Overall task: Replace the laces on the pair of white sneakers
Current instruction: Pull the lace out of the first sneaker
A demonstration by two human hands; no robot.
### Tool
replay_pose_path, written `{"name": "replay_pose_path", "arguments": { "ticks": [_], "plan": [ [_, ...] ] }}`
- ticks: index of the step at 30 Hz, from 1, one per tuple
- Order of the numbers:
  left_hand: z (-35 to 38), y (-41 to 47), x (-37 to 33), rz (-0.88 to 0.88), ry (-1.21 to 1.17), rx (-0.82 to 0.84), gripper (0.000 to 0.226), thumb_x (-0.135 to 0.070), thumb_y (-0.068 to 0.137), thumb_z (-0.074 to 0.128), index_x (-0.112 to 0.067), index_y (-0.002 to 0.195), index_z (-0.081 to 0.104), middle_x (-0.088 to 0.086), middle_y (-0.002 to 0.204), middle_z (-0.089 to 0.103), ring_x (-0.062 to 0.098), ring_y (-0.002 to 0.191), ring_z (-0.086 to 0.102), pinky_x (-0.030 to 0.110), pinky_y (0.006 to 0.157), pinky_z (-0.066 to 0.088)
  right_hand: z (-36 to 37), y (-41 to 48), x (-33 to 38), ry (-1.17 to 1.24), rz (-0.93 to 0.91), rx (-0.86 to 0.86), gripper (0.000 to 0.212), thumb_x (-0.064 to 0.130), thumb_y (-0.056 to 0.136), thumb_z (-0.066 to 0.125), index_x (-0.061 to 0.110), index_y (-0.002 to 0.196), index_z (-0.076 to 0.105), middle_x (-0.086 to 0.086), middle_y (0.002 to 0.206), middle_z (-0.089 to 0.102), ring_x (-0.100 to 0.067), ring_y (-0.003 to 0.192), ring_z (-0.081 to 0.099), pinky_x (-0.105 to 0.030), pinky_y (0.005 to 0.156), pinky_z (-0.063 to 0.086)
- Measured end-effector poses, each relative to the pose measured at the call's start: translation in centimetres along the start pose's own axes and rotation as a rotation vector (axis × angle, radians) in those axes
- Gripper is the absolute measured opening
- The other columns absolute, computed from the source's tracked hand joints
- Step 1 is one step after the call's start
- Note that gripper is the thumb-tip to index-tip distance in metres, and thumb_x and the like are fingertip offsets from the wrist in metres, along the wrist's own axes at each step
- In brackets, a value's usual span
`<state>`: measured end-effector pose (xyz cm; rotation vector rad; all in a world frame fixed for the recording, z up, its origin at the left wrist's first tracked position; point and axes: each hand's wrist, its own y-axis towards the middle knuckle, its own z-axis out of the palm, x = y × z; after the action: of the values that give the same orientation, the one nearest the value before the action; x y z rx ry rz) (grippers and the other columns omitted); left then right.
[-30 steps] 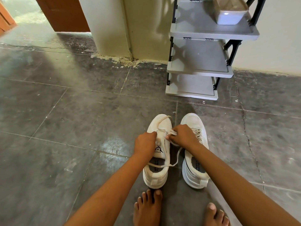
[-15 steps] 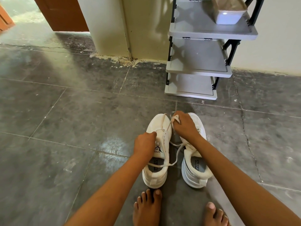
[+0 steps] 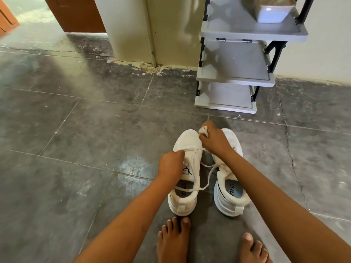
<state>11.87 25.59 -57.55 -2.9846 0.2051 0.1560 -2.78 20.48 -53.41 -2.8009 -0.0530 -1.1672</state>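
Observation:
Two white sneakers stand side by side on the dark tiled floor, toes pointing away from me. My left hand point(image 3: 171, 164) grips the left sneaker point(image 3: 187, 202) at its lacing area, fingers curled over the tongue. My right hand point(image 3: 214, 140) is stretched forward over the toe of the right sneaker point(image 3: 230, 198) and pinches a white lace point(image 3: 206, 178). The lace runs from that hand back across the gap and loops loosely over the left sneaker's opening. My bare feet are just behind the heels.
A grey three-tier plastic shoe rack point(image 3: 237, 76) stands against the cream wall just beyond the sneakers, with a white container point(image 3: 269, 12) on its top shelf. An orange-brown door point(image 3: 76, 14) is at the far left. Dark floor tiles spread to the left.
My right hand has moved forward, away from me, from the left sneaker's eyelets to beyond the toes, drawing the lace out. My left hand has stayed on the left sneaker.

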Motion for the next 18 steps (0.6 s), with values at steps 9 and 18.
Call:
{"name": "replay_pose_path", "arguments": {
  "ticks": [9, 18],
  "plan": [
    [-0.1, -0.1, -0.1, 0.012, 0.002, 0.007, 0.021, -0.012, 0.091, 0.044, -0.013, 0.109, 0.054, 0.011, 0.096, 0.063, 0.031, 0.086, 0.061, 0.032, 0.062, 0.037, 2.5, -1.4, -3.3, -0.272, 0.021, 0.059, 0.016, 0.018, 0.086, 0.063, 0.006, 0.095, 0.067, -0.015, 0.098, 0.067, -0.028, 0.086, 0.062, -0.030, 0.079, 0.045],
    [-0.3, -0.4, -0.7, 0.025, 0.059, 0.017, 0.022, -0.011, 0.094, 0.043, -0.010, 0.114, 0.051, 0.009, 0.096, 0.064, 0.027, 0.085, 0.062, 0.030, 0.060, 0.037, -0.4, 0.0, -2.0, 0.181, 0.099, -0.268, 0.014, 0.003, 0.090, 0.051, 0.000, 0.102, 0.057, -0.014, 0.103, 0.059, -0.023, 0.090, 0.053, -0.025, 0.072, 0.038]
  ]
}}
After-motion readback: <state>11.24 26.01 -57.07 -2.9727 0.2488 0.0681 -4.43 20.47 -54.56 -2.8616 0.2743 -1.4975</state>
